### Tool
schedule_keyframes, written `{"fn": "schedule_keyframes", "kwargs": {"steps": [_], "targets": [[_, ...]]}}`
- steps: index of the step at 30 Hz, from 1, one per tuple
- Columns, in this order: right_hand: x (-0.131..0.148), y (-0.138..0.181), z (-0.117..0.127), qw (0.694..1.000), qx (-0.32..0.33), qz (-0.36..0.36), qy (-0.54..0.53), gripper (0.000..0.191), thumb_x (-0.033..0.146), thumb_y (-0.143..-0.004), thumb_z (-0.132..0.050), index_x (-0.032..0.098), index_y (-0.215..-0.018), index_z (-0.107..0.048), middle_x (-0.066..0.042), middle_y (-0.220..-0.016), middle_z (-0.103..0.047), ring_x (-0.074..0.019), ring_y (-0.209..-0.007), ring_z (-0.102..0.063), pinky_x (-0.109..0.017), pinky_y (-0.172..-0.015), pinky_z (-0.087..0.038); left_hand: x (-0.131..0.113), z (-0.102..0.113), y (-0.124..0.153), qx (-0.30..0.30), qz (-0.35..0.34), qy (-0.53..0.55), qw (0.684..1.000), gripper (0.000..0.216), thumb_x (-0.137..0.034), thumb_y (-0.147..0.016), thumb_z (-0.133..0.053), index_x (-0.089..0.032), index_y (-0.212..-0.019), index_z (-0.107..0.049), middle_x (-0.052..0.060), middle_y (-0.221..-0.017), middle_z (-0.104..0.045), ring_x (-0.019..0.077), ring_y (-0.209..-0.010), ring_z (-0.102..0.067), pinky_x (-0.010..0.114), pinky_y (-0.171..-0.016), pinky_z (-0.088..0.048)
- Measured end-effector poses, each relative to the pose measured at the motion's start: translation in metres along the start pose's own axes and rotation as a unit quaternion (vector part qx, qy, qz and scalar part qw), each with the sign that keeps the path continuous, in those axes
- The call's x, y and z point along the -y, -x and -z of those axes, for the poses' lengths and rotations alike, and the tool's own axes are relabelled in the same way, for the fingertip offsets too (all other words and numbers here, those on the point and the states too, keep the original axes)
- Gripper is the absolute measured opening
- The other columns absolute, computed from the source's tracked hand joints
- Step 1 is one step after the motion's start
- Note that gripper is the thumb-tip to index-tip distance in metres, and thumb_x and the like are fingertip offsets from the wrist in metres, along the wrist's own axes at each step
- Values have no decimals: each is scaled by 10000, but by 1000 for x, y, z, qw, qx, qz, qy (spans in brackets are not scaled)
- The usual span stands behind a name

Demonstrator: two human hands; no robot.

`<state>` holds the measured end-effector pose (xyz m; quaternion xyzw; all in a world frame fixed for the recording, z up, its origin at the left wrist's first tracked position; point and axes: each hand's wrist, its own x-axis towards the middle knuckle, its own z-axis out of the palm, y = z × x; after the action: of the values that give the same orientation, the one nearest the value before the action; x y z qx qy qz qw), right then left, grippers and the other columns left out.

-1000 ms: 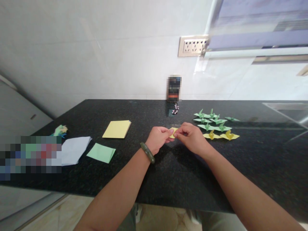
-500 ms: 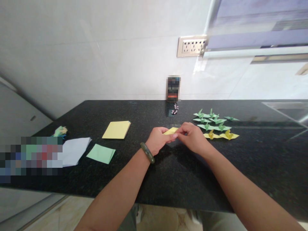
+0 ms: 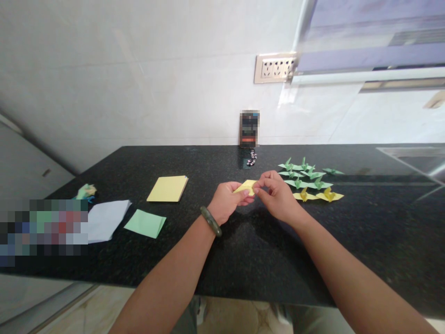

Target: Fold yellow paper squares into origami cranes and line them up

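Observation:
Between my hands, above the black countertop [image 3: 264, 269], is a small folded piece of yellow paper [image 3: 247, 186]. My left hand [image 3: 229, 199] grips it from the left, thumb on top and fingers underneath; a dark green bangle [image 3: 210, 221] circles that wrist. The fingertips of my right hand [image 3: 278, 195] pinch the paper's right end. Just beyond my right hand stand several green paper cranes [image 3: 306, 175] in rows, with two yellow paper cranes [image 3: 314, 195] in front of them. The exact folds under my fingers are hidden.
To the left lie a stack of yellow paper [image 3: 168, 189], green paper [image 3: 146, 223], white paper [image 3: 108, 220] and a crumpled colourful bit [image 3: 86, 191]. A phone-like pixelated object [image 3: 249, 129] with a beaded strap [image 3: 252, 157] leans on the wall under a socket panel [image 3: 274, 68].
The yellow paper has tilted, and more of its upper face shows between my hands. My left fingers now show beneath it. Both hands keep their hold; the view has shifted slightly.

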<state>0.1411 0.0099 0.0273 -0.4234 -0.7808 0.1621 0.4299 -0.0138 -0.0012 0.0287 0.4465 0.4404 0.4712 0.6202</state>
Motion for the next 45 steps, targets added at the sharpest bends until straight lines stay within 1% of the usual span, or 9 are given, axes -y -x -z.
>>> {"fn": "schedule_keyframes", "kwargs": {"steps": [5,11,18,26,32,35,39,42,45], "targets": [[-3,1,0,999,-13,-38,-28,43,197,-735,-564,181,-758,-597,-60,-871,-494,-200,-848,-498,-331,-665,-439,0,-1,0,17,1,6,1000,81,-88,-717,-620,-79,-794,-642,52,-697,-676,94,-607,-634,197,-593,-494],[-7,2,-4,969,-21,-157,-190,694,282,-598,-717,211,-1201,-382,-67,-1023,-540,-201,-883,-552,-369,-754,-470,1,-2,0,17,-17,8,1000,187,-53,-724,-595,-114,-896,-557,32,-729,-672,97,-605,-639,213,-599,-507],[-3,1,-7,905,-2,-207,-372,615,237,-590,-729,203,-1130,-436,13,-750,-618,-134,-630,-584,-289,-607,-484,1,-4,0,13,-22,-21,999,206,-34,-737,-564,-133,-903,-493,25,-671,-661,123,-613,-655,225,-604,-513],[-1,-3,3,897,-3,-231,-377,649,277,-548,-775,170,-1110,-469,43,-597,-620,-112,-491,-565,-241,-517,-473,-3,0,2,42,-3,18,999,240,-50,-745,-565,-129,-965,-511,60,-775,-679,136,-642,-666,236,-611,-520],[-4,-2,8,906,10,-227,-356,562,364,-648,-705,176,-1128,-481,19,-614,-634,-125,-523,-582,-278,-566,-506,-8,6,5,115,7,66,991,378,-91,-717,-609,-163,-1067,-485,85,-865,-686,169,-735,-677,254,-669,-513],[-7,0,12,941,3,-152,-301,525,355,-722,-632,223,-1199,-454,-59,-950,-647,-165,-791,-615,-312,-674,-518,-11,7,6,107,26,70,991,419,-93,-720,-575,-171,-1106,-429,81,-776,-693,167,-683,-674,259,-641,-509],[-9,3,16,988,44,3,-146,600,213,-693,-641,289,-1257,-450,-72,-1364,-388,-220,-1188,-427,-375,-877,-448,-12,8,4,80,46,62,994,412,-80,-718,-488,-162,-1113,-405,49,-616,-670,134,-529,-631,219,-536,-475],[-10,3,12,992,73,40,-92,264,200,-763,-564,232,-1015,-637,-64,-1089,-615,-202,-1036,-544,-371,-893,-416,-9,10,2,96,54,57,992,321,-137,-733,-484,-156,-1053,-459,43,-595,-657,130,-504,-610,214,-508,-457],[-10,4,5,991,90,-40,-94,192,288,-823,-506,184,-826,-667,-41,-763,-668,-167,-718,-602,-303,-685,-463,-5,8,0,72,16,-4,997,241,-335,-787,-503,-139,-913,-563,-1,-519,-581,82,-415,-513,173,-423,-390]]}}
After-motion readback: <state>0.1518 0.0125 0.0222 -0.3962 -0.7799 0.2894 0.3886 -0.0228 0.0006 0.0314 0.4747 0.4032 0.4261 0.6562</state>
